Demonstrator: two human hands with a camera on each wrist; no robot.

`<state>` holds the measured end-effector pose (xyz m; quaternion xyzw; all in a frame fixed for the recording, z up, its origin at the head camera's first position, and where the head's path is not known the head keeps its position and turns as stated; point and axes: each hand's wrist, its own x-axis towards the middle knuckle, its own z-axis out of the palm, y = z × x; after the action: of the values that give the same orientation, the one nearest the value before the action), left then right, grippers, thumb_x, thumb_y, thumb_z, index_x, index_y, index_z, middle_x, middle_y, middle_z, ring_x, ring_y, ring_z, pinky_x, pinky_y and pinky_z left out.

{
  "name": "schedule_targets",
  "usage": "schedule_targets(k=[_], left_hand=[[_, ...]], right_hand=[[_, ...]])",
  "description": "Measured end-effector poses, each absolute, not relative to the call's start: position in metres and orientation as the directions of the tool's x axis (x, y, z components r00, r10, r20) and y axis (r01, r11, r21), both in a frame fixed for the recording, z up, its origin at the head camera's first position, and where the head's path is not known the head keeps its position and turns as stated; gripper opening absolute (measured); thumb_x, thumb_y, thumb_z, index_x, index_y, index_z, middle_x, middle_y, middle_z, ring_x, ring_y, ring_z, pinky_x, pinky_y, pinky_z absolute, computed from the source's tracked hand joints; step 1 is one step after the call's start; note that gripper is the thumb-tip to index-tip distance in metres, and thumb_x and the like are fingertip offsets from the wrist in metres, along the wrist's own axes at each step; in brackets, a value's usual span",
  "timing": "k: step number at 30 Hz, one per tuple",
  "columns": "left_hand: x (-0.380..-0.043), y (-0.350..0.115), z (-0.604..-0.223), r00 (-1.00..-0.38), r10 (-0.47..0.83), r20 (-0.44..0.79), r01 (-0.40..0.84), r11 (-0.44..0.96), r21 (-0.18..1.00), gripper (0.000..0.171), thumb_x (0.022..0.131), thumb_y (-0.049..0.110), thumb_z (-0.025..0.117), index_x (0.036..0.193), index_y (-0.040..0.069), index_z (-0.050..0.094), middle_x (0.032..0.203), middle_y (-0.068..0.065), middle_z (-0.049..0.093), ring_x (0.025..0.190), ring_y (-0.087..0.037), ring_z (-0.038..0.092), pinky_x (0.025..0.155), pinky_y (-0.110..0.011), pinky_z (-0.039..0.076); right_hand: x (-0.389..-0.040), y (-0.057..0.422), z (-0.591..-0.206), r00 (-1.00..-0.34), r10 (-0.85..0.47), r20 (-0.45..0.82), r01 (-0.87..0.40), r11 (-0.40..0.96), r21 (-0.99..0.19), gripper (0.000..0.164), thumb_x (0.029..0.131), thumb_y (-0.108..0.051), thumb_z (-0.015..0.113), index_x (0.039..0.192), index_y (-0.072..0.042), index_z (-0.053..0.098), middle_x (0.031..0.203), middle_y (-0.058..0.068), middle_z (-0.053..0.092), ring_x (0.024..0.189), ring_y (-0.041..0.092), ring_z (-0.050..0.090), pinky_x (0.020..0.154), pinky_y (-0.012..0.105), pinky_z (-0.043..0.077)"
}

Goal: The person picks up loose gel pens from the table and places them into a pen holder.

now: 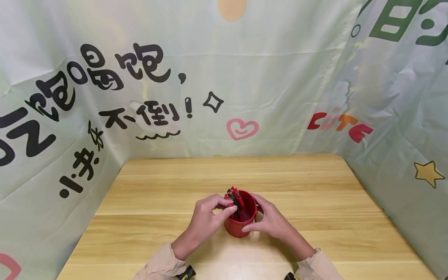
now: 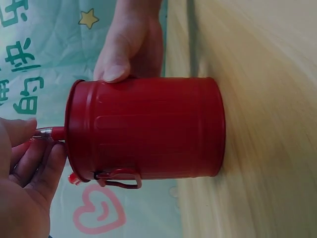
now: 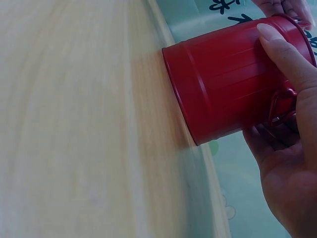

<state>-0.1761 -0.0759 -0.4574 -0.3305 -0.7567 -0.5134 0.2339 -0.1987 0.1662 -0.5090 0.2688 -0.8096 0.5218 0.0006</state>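
A red metal bucket-shaped pen holder (image 1: 238, 230) with small wire handles is upright at the near middle of the wooden table. My right hand (image 1: 271, 219) grips its right side, thumb along the near wall and fingers round behind. Several red and black pens (image 1: 240, 199) lean inside, bunched toward the left of the rim. At that rim my left hand (image 1: 206, 217) pinches a pen between thumb and fingers. The left wrist view shows this pen (image 2: 58, 133) with a red barrel and a clear, silvery end; its lower part is hidden inside the holder.
The light wooden table (image 1: 157, 194) has rounded far corners. Pale green printed cloth (image 1: 280, 77) hangs behind it and along both sides, close to the edges. Beige sleeves (image 1: 162, 261) and black wrist straps (image 1: 187, 273) show at the bottom of the head view.
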Motion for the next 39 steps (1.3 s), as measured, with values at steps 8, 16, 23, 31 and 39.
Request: schedule_targets(k=[8, 16, 23, 31, 39], left_hand=[[-0.178, -0.0754, -0.4591, -0.632, 0.284, 0.722, 0.774, 0.278, 0.568, 0.012, 0.085, 0.005, 0.084, 0.094, 0.007, 0.076, 0.093, -0.007, 0.08, 0.086, -0.016, 0.078, 0.078, -0.019, 0.061], [-0.1791, -0.0753, -0.4599, -0.586, 0.326, 0.742, 0.804, 0.354, 0.479, 0.015, 0.084, 0.003, 0.084, 0.094, 0.006, 0.074, 0.09, -0.004, 0.077, 0.082, -0.012, 0.074, 0.076, -0.017, 0.06], [-0.1784, -0.0787, -0.4558, -0.63, 0.331, 0.702, 0.753, 0.482, 0.448, 0.013, 0.085, 0.009, 0.083, 0.095, 0.012, 0.075, 0.089, 0.002, 0.075, 0.086, -0.009, 0.065, 0.073, -0.023, 0.059], [-0.1813, -0.0826, -0.4553, -0.701, 0.295, 0.65, 0.672, 0.579, 0.461, 0.016, 0.084, 0.01, 0.084, 0.096, 0.014, 0.074, 0.09, 0.005, 0.074, 0.09, -0.01, 0.063, 0.074, -0.026, 0.057], [-0.1814, -0.0842, -0.4552, -0.742, 0.29, 0.604, 0.634, 0.599, 0.49, 0.019, 0.085, 0.014, 0.085, 0.1, 0.014, 0.073, 0.094, 0.004, 0.075, 0.094, -0.011, 0.065, 0.076, -0.029, 0.059]], right_hand=[[-0.1992, 0.1666, -0.5091, -0.854, -0.437, 0.284, -0.437, 0.305, -0.846, 0.095, 0.071, -0.039, 0.096, 0.153, -0.027, 0.048, 0.148, -0.003, 0.06, 0.132, 0.016, 0.061, 0.11, 0.029, 0.052], [-0.1992, 0.1666, -0.509, -0.856, -0.437, 0.277, -0.432, 0.309, -0.847, 0.095, 0.071, -0.039, 0.096, 0.152, -0.027, 0.048, 0.148, -0.002, 0.06, 0.133, 0.015, 0.06, 0.111, 0.028, 0.051], [-0.1984, 0.1666, -0.5102, -0.857, -0.435, 0.275, -0.43, 0.314, -0.846, 0.096, 0.071, -0.04, 0.095, 0.153, -0.027, 0.047, 0.15, -0.002, 0.059, 0.133, 0.016, 0.06, 0.111, 0.028, 0.05], [-0.1976, 0.1669, -0.5107, -0.867, -0.429, 0.254, -0.408, 0.318, -0.856, 0.098, 0.07, -0.041, 0.096, 0.153, -0.027, 0.047, 0.151, -0.002, 0.057, 0.136, 0.019, 0.059, 0.113, 0.029, 0.049], [-0.1978, 0.1664, -0.509, -0.865, -0.436, 0.248, -0.405, 0.316, -0.858, 0.097, 0.071, -0.041, 0.095, 0.153, -0.028, 0.046, 0.151, -0.003, 0.057, 0.135, 0.019, 0.059, 0.113, 0.027, 0.049]])
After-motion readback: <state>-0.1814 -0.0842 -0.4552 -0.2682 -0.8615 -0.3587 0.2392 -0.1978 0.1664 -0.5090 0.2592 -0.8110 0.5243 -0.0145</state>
